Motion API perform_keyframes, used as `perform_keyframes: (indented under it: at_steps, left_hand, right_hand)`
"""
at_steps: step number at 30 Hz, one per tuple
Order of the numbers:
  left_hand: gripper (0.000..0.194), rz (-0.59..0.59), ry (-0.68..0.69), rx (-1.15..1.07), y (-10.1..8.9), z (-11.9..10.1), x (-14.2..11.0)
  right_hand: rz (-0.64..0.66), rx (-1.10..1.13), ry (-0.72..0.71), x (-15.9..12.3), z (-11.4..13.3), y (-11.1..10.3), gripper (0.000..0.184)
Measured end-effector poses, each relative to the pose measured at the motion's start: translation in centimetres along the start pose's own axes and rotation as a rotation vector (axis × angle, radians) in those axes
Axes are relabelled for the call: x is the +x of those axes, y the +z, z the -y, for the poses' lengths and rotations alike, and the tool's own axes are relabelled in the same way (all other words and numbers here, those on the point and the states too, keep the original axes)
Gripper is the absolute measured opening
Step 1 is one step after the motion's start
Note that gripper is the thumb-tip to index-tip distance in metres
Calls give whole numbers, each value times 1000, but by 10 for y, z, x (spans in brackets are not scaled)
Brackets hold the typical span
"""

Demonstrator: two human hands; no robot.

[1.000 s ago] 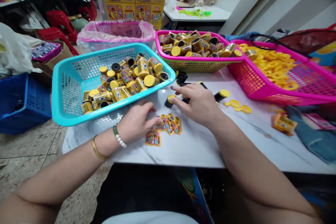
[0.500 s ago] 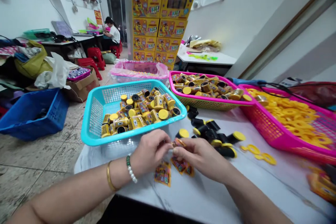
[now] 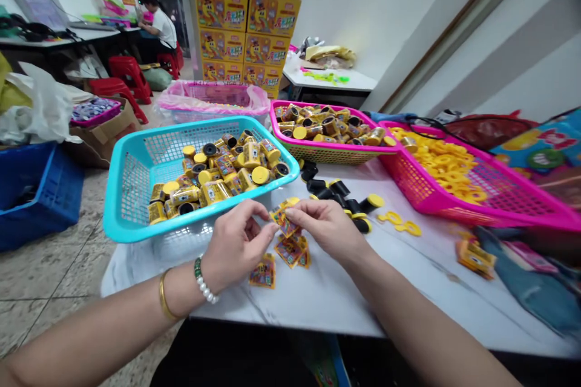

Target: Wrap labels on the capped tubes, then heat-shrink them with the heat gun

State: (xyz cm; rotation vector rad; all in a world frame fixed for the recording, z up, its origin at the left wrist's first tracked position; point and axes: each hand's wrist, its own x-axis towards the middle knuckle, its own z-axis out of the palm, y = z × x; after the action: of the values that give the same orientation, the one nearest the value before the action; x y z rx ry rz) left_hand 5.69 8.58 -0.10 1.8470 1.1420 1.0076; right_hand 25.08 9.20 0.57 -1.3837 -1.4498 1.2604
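My right hand (image 3: pixel 327 228) pinches a small printed orange label (image 3: pixel 285 222) between thumb and fingers, above the table. My left hand (image 3: pixel 239 243) is close by at the label's left edge, thumb and forefinger apart; whether they touch it is hard to tell. Below the hands lie more printed labels, one (image 3: pixel 263 271) by itself and a small overlapping group (image 3: pixel 293 251). Beyond my right hand, several bare black cylinders with yellow ends (image 3: pixel 371 202) lie loose. A turquoise basket (image 3: pixel 131 224) behind my left hand contains cylinders with printed yellow wraps (image 3: pixel 218 190).
Farther back stands a pink basket (image 3: pixel 336 151) of wrapped cylinders. At right, another pink basket (image 3: pixel 420 190) contains yellow ring-shaped pieces (image 3: pixel 447 157). Two such pieces (image 3: pixel 408 228) lie on the white table (image 3: pixel 345 308). Stacked yellow boxes (image 3: pixel 222 9) and a seated person (image 3: pixel 161 27) are behind.
The view has shifted right and down. My hands, earlier together around a small item, are now slightly apart, and the label shows flat in my right hand.
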Motion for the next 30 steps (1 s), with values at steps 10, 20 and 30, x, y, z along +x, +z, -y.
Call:
perform_keyframes:
  at_steps: [10, 20, 30]
  left_hand:
    - [27, 36, -264, -387, 1, -9, -6]
    - [20, -104, -279, -536, -1, -17, -1]
    - [22, -69, -370, -598, 0, -14, 0]
  right_hand:
    - [-239, -36, -300, -15, 7, 11, 40]
    - [-281, -274, -631, -15, -2, 17, 20]
    - [-313, -322, -706, -18, 0, 18, 21]
